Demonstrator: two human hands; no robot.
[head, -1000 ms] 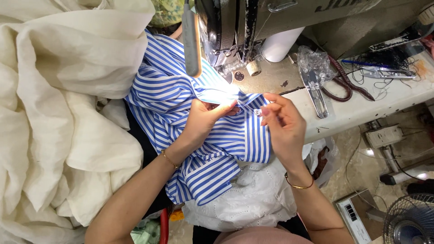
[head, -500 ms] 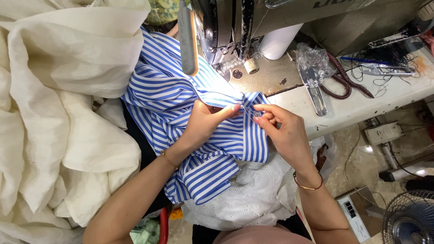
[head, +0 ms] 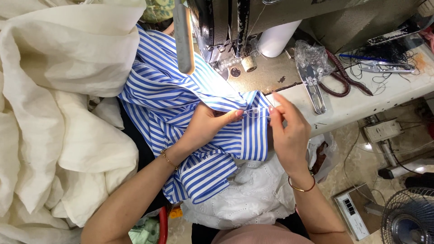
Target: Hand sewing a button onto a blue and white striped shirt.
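Two hands pinch one striped garment just in front of the sewing machine [head: 226,27]. Your left hand [head: 205,129] rests on the blue-and-white striped cloth [head: 181,104], fingers closed narrow on its folded edge. Your right hand [head: 287,131] pinches the same edge from the other side, thumb and forefinger tight, a thin thread between both hands. Cloth lies below the machine head, draped off the table [head: 361,101] toward your lap. Cream fabric [head: 58,113] is piled left of the machine. Thread snips [head: 314,88] lie right of the machine, beside a crumpled clear plastic bag [head: 312,56]; contents of the bag cannot be told. White eyelet cloth [head: 244,199] sits under your wrists.
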